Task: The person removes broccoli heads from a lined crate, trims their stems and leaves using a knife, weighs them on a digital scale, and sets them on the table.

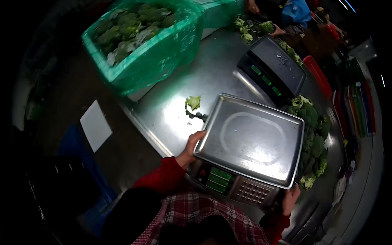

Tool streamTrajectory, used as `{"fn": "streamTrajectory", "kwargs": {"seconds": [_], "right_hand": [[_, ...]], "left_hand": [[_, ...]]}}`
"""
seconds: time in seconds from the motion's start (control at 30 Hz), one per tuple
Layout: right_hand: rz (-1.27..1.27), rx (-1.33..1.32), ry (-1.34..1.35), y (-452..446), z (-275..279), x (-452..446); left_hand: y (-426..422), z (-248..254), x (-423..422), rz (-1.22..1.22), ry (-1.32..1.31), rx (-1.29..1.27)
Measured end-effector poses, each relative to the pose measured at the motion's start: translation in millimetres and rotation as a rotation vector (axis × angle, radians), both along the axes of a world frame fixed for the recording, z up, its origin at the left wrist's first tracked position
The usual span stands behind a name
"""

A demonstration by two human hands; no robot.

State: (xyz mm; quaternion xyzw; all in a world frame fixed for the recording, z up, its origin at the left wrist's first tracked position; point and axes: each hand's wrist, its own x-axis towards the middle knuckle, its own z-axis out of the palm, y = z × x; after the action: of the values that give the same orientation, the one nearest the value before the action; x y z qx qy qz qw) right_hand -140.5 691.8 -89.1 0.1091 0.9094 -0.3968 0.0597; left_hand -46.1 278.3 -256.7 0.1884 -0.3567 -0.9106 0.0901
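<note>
A weighing scale (251,141) with a bare metal tray and a green display stands on the metal table, close to my body. My left hand (191,148) grips the left edge of the scale, its thumb at the tray rim. At the lower right corner of the scale, my right hand (290,199) holds the side, with its fingers partly hidden under the tray. Broccoli heads (312,143) lie along the right side of the scale. Left of the tray is a loose piece of green leaf (193,103).
A green-lined crate (143,69) full of broccoli stands at the upper left of the metal table (171,96). A second scale (273,67) sits beyond mine. Another person's hand (279,31) touches broccoli at the top right. A red tray (317,76) is at the right.
</note>
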Motion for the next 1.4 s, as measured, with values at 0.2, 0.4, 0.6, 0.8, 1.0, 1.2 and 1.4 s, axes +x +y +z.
{"fn": "streamTrajectory", "kwargs": {"seconds": [0.2,0.4,0.6,0.8,1.0,1.2,1.4], "right_hand": [[0.101,-0.57,0.072,-162,-77,-25],[-0.114,-0.723,0.068,-205,-117,-27],[-0.279,-0.549,-0.184,-122,-106,-32],[-0.195,-0.629,0.168,-82,-156,-50],[-0.528,-0.563,0.253,62,-174,-79],[-0.237,0.022,0.69,133,-188,-121],[-0.022,-0.253,0.418,-71,-69,-42]], "left_hand": [[-159,3,-35,0.008,-0.086,-0.008],[-188,56,-77,-0.131,-0.18,-0.191],[-121,21,-118,-0.105,-0.225,-0.275],[-104,45,-140,-0.192,-0.223,-0.157],[-92,50,-150,-0.083,-0.132,-0.301],[-110,105,-94,0.015,-0.288,-1.37],[-195,276,-24,0.272,-0.02,-1.695]]}}
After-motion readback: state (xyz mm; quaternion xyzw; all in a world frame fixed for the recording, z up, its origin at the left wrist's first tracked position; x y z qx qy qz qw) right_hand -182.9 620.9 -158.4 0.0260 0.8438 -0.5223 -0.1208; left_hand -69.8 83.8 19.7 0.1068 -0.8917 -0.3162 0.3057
